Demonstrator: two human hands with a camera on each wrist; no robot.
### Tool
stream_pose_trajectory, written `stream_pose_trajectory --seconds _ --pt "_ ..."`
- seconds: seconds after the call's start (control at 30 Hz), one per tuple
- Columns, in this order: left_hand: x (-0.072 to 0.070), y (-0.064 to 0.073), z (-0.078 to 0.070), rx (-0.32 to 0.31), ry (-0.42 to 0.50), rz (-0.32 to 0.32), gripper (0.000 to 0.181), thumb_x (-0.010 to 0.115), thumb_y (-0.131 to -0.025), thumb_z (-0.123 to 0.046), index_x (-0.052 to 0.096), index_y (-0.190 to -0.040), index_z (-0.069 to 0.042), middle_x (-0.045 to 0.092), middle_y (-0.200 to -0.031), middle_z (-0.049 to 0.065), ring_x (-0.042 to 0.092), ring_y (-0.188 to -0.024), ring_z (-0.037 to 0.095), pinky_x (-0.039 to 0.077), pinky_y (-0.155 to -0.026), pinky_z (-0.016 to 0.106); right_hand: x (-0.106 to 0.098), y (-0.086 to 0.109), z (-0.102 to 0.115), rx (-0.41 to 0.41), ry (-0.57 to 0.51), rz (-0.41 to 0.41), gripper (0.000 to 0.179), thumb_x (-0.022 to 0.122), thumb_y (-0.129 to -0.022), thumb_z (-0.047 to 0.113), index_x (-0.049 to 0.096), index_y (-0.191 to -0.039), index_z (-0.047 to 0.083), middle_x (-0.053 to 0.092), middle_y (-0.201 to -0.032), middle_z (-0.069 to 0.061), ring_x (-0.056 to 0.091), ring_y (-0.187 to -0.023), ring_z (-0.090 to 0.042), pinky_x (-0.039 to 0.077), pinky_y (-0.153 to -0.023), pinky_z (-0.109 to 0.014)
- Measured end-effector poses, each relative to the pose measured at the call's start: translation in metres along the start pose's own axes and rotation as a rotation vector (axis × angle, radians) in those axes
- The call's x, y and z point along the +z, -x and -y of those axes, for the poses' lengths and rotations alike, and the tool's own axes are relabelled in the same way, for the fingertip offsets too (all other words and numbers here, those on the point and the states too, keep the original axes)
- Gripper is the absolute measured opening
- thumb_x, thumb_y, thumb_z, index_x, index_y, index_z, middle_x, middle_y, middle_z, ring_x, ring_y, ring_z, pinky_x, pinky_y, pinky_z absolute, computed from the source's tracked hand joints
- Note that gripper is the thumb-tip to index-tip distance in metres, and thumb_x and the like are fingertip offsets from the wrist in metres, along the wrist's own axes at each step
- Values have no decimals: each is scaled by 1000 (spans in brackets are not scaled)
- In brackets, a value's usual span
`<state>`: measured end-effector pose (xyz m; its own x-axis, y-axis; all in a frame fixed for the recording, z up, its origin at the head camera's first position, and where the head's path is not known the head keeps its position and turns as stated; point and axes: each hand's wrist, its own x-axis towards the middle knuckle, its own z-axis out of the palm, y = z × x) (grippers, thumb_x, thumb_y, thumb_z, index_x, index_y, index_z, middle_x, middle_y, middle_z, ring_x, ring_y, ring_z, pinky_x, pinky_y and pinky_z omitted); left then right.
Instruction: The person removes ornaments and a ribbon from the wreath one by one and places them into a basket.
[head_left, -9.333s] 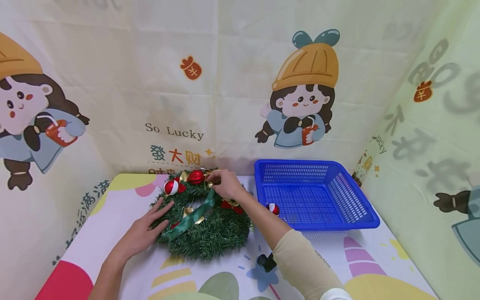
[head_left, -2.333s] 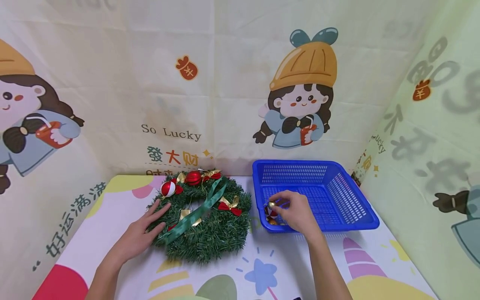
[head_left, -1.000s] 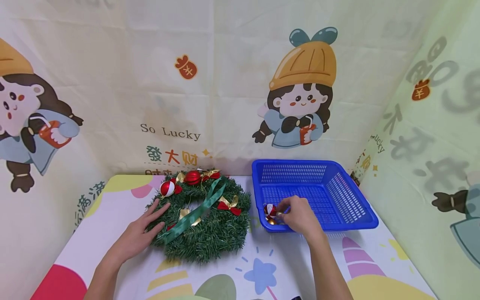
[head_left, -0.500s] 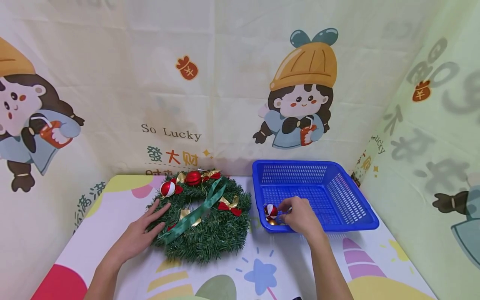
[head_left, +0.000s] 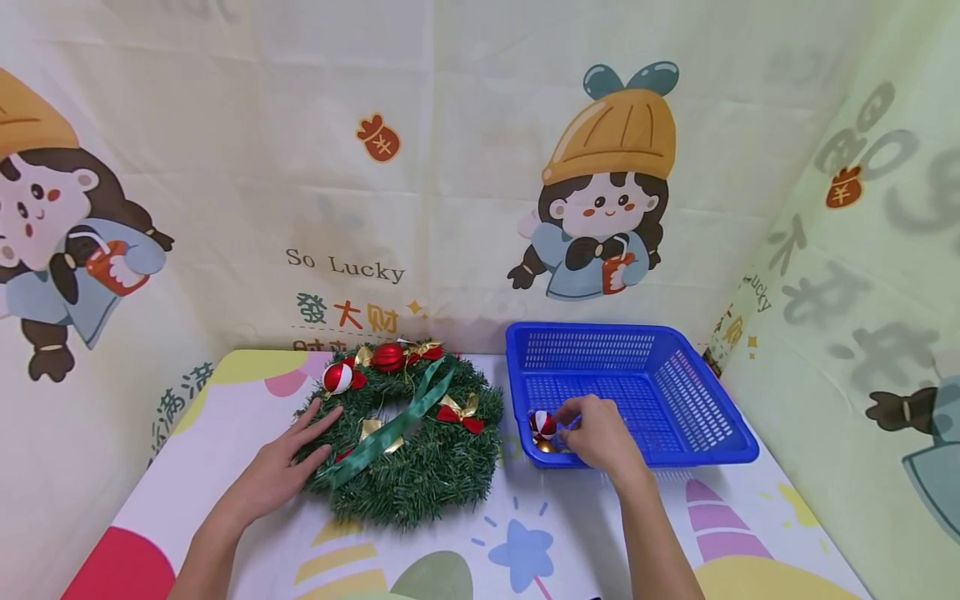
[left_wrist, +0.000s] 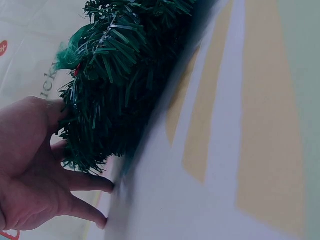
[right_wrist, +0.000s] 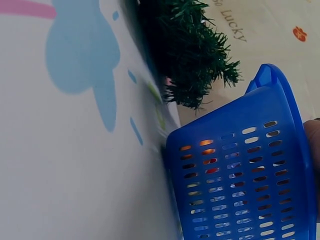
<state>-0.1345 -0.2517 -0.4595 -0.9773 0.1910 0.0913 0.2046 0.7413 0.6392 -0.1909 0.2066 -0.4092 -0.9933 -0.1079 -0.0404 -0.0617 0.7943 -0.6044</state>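
Note:
A green wreath [head_left: 420, 483] lies on the left of the table, with red baubles, red-and-gold bows and a green ribbon [head_left: 386, 437] across it. My left hand [head_left: 281, 467] rests against its left side, fingers spread; in the left wrist view the left hand [left_wrist: 35, 165] touches its greenery. Inside the blue basket [head_left: 630, 460], my right hand [head_left: 600, 429] reaches down at the near left corner, fingers bent. Beside its fingertips lie a red-and-white bauble [head_left: 543, 423] and a gold ball [head_left: 545, 446]. Whether anything sits between those fingers is hidden.
The patterned table [head_left: 517, 550] carries the wreath and basket side by side, with a narrow gap between them. A printed cloth wall [head_left: 465, 250] closes off the back and both sides.
My right hand has gone from the wreath's top into the basket. It held a small gold ball there, which no longer shows. My left hand has stayed on the wreath.

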Motion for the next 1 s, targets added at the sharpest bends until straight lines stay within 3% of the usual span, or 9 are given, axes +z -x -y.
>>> stream_pose_trajectory --seconds 0.3,0.43,1.0 --pt "0 0 -1 2 2 3 56 57 -109 -31 42 -161 -21 22 -171 23 31 -145 63 36 -106 77 0 1 3 -14 -32 -39 17 75 -90 2 80 -106 6 76 -99 -9 66 -83 -21 62 -73 -37" --pt "0 -1 -1 1 1 5 56 57 -109 -32 42 -162 -21 22 -171 23 32 -145 63 36 -107 77 1 0 5 -16 -41 -73 18 75 -92 5 79 -110 8 76 -103 -9 67 -90 -23 63 -77 -39" --pt "-1 -2 -1 -1 -5 14 57 57 -109 -32 41 -162 -20 20 -172 22 31 -145 63 36 -106 77 11 -1 16 -250 -170 -332 34 80 -91 7 75 -124 12 75 -119 -8 74 -103 -28 62 -89 -48"
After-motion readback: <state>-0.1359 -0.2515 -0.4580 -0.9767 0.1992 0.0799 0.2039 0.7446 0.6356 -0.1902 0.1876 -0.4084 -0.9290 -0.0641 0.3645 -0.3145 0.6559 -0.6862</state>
